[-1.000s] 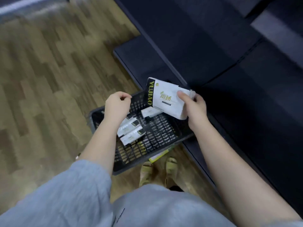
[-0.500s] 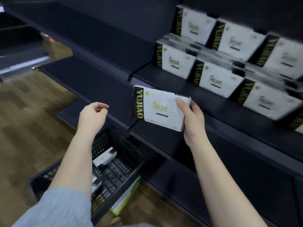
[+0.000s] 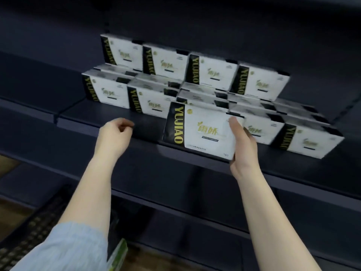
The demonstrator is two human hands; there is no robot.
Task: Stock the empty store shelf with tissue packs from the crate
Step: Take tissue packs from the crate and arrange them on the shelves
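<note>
Gripping the tissue pack [image 3: 201, 132] at its right end, my right hand [image 3: 241, 147] has thumb across the front face and fingers curled behind it. A second ago this same pack was just coming up out of the crate; half a second ago it was mid-air in front of the shelf; now its bottom edge sits at, maybe touching, the front edge of the shelf [image 3: 109, 114], label facing me. Slot is the gap in the front row: stocked packs [image 3: 148, 102] to its left, more just beside it on the right, a taller row at the back edge. My left hand [image 3: 115, 132] came up from the crate too, fingers loosely curled, holding nothing, hovering by the shelf's front edge left of the pack. Crate [image 3: 29, 231] only partly visible at lower left now, contents not readable. Meaning: pick done, placement under way, pack not yet released. Likely next: push it back, let go. Shelf's left part bare.
</note>
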